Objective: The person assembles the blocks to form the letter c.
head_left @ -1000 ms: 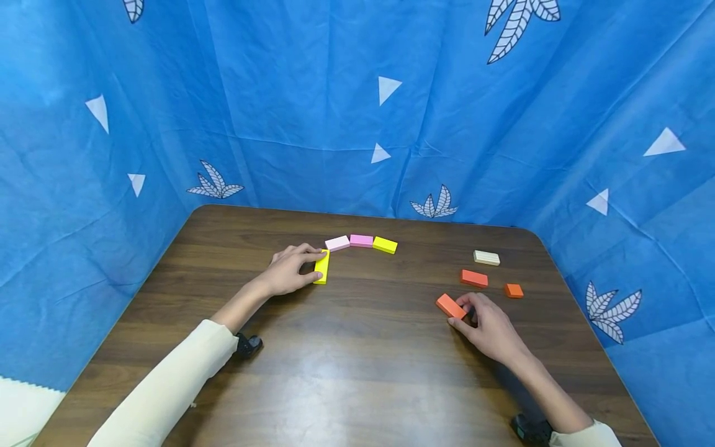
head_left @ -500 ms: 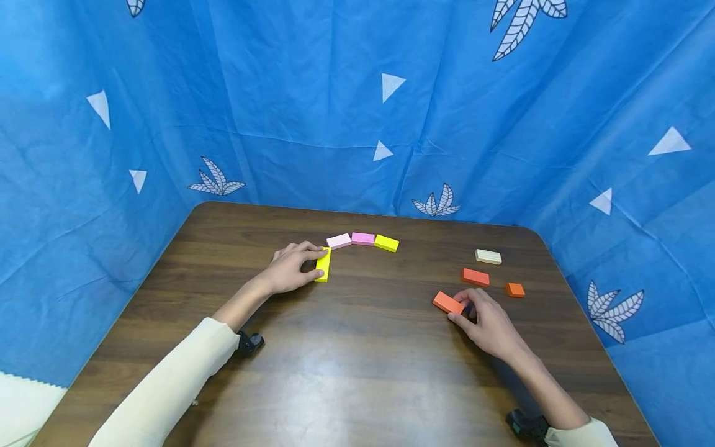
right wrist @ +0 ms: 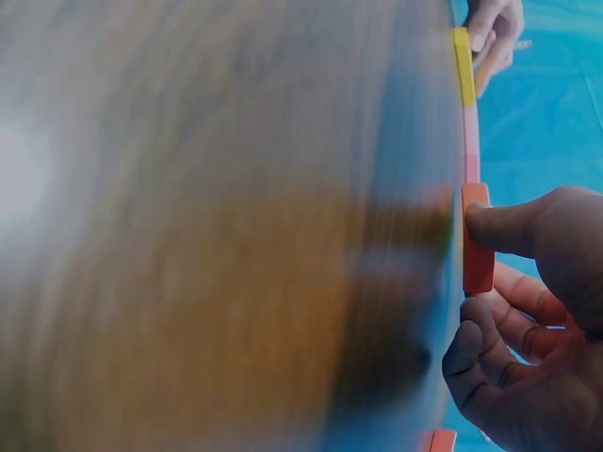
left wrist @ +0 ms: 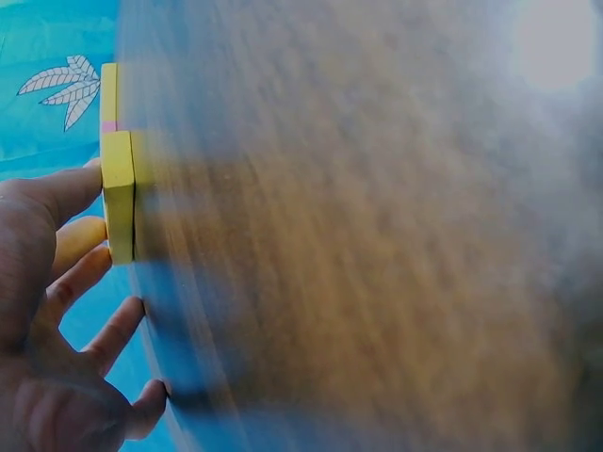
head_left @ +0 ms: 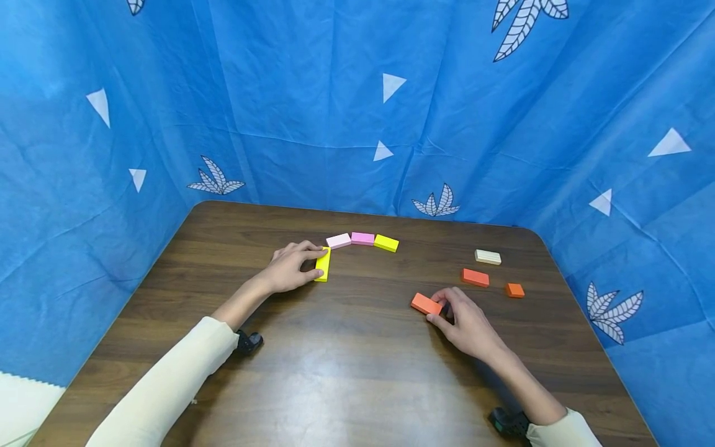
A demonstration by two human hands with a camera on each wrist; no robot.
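Observation:
My left hand [head_left: 292, 269] pinches a long yellow block [head_left: 323, 266] lying on the table, thumb at its near end and index finger at its far end. In the left wrist view the other fingers spread toward the tabletop. A pale pink block [head_left: 338, 241], a pink block [head_left: 363, 238] and a second yellow block [head_left: 386, 243] run rightward from it in a curved row, end to end. My right hand [head_left: 468, 323] holds an orange block [head_left: 426, 303] between thumb and fingers, close over the table; in the right wrist view the thumb [right wrist: 513, 226] presses its side.
At the right of the wooden table [head_left: 357, 360] lie a cream block [head_left: 488, 257], a red-orange block [head_left: 475, 277] and a small orange block [head_left: 515, 290]. A blue patterned curtain [head_left: 313, 99] hangs behind the table's far edge and along both sides.
My right hand has moved left with the orange block, which now lies at a flatter angle. The left hand and the row of blocks have stayed in place.

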